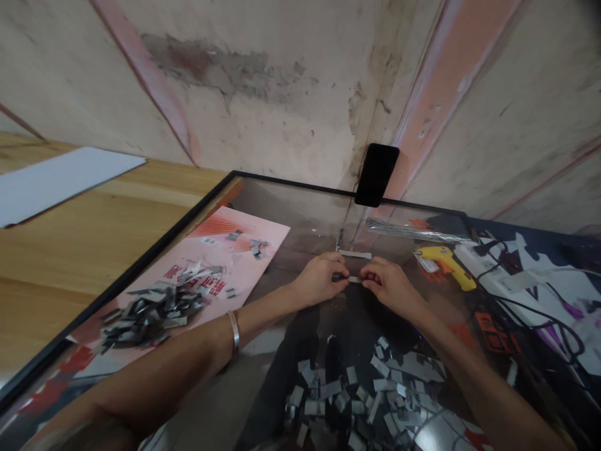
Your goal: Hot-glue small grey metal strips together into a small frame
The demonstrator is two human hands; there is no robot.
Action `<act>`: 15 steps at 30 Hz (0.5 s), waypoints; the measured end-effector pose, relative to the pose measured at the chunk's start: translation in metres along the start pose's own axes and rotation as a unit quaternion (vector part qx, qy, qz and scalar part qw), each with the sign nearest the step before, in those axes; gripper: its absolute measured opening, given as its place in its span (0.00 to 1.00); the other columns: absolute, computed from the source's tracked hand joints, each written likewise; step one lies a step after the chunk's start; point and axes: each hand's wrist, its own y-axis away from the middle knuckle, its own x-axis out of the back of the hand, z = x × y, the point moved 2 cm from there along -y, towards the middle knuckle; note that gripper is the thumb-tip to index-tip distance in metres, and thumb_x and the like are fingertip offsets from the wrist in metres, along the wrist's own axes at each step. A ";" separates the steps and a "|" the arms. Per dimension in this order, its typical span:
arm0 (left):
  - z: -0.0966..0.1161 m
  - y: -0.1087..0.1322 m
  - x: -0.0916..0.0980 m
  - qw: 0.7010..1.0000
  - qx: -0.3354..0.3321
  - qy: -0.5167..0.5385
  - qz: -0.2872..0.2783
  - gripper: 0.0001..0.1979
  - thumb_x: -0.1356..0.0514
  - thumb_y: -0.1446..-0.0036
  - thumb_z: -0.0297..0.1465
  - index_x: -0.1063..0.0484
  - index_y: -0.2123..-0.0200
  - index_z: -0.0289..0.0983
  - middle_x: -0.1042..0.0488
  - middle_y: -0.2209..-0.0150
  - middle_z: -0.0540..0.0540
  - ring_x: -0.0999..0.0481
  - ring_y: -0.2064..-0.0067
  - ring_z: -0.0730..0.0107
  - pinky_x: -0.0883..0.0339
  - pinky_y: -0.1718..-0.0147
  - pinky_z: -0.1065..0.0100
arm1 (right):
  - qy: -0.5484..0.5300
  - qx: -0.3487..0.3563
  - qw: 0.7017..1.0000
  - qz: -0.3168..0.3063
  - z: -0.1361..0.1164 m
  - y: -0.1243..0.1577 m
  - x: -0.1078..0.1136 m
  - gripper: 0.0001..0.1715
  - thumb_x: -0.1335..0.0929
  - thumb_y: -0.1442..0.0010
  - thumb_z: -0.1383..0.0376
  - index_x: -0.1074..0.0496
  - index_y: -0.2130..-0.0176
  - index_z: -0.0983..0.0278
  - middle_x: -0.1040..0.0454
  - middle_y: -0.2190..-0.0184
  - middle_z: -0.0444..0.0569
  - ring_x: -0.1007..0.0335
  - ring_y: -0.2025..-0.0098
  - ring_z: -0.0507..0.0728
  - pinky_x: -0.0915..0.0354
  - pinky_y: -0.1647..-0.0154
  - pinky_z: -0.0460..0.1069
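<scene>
Near the back of the glass-like tabletop (pixel 263 351), my left hand (pixel 323 279) and my right hand (pixel 387 285) face each other, fingers closed in a pinch. Between them they hold a small flat grey strip (pixel 355 280), its two ends hidden under my fingertips. Just beyond, a longer pale strip (pixel 355 254) lies on the surface. Many loose grey pieces (pixel 331 389) are scattered on the glass nearer to me. To the left, a pile of similar darker grey pieces (pixel 154 313) rests on a pink printed sheet (pixel 263 232).
A black phone (pixel 377 175) leans against the wall at the back edge. On the right are a yellow glue gun (pixel 448 263), a clear-wrapped bundle (pixel 417 232), a white power strip (pixel 474 260) and tangled cables. White paper (pixel 70 178) lies on the wooden table at left.
</scene>
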 end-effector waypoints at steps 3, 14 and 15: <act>0.000 0.000 0.000 1.000 -0.001 0.003 0.001 0.04 0.38 0.47 0.28 0.23 0.68 0.36 0.27 0.66 0.46 0.28 0.62 0.69 0.33 0.60 0.67 | -0.007 -0.001 1.000 0.005 0.002 0.000 0.000 0.07 0.33 0.47 0.73 0.27 0.67 0.63 0.32 0.69 0.45 0.37 0.68 0.51 0.44 0.66 0.46; -0.003 0.000 -0.002 1.000 -0.006 -0.001 0.003 0.04 0.38 0.47 0.28 0.23 0.68 0.37 0.28 0.66 0.47 0.28 0.62 0.69 0.33 0.60 0.67 | -0.024 0.011 1.000 0.016 0.001 -0.001 -0.002 0.08 0.33 0.49 0.75 0.29 0.68 0.64 0.30 0.69 0.45 0.37 0.70 0.51 0.43 0.67 0.47; -0.002 0.000 -0.002 1.000 -0.005 0.000 0.003 0.04 0.38 0.48 0.28 0.23 0.68 0.37 0.28 0.66 0.47 0.28 0.62 0.69 0.33 0.60 0.67 | -0.029 0.009 0.999 0.017 0.002 -0.001 -0.002 0.09 0.34 0.49 0.75 0.29 0.67 0.64 0.30 0.70 0.44 0.37 0.70 0.51 0.43 0.67 0.47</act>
